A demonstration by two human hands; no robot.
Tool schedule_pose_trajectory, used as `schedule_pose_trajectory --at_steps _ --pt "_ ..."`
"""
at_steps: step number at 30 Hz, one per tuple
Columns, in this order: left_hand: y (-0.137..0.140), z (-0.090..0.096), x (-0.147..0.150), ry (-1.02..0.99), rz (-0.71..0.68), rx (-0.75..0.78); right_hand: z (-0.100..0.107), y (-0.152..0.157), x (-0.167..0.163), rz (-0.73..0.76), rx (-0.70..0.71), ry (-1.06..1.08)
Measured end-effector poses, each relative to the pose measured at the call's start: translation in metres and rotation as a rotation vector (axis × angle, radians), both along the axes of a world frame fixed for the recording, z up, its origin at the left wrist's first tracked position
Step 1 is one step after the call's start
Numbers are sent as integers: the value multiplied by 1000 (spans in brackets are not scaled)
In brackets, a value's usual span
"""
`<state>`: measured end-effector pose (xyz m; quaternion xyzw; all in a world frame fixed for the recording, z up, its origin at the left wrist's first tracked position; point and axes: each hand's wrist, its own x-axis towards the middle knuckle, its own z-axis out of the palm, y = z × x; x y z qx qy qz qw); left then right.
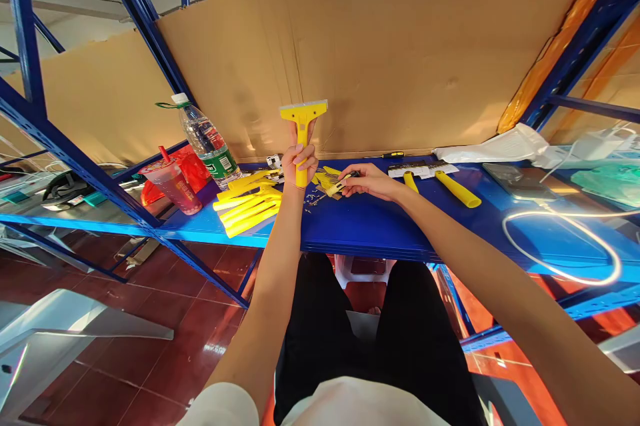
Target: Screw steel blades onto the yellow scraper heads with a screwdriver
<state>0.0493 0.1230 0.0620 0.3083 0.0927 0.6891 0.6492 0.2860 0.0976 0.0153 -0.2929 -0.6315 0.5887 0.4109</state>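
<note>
Upright in my left hand [300,163] is a yellow scraper [303,113], its wide head up and my fingers wrapped round the handle. Two dark screw spots show on the head. My right hand [370,182] pinches a small black and pale-yellow piece [343,185] low over the blue shelf [370,226]; its exact kind is unclear. Beside that hand lie small yellow parts [326,178] and scattered screws [314,199]. Left of my left wrist, several yellow scrapers [250,209] are piled together.
A water bottle [207,139] and a red drink cup [175,186] stand at the left. Yellow handles [457,189], a screwdriver [393,155], a phone [520,181] and a white cable [510,233] lie at the right. A cardboard sheet [400,53] walls off the back.
</note>
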Motion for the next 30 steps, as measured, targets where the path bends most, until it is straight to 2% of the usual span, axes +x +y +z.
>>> schedule_pose_trajectory --at_steps 5,17,24,30 --pt "1 -1 0 54 23 -92 2 -2 0 -9 -2 -17" --pt "4 -3 0 35 -14 -51 2 -2 1 -23 -12 -34" --pt "3 1 1 1 29 -25 7 6 13 -142 9 92" --pt "10 4 -1 -57 63 -41 10 16 23 -374 66 232"
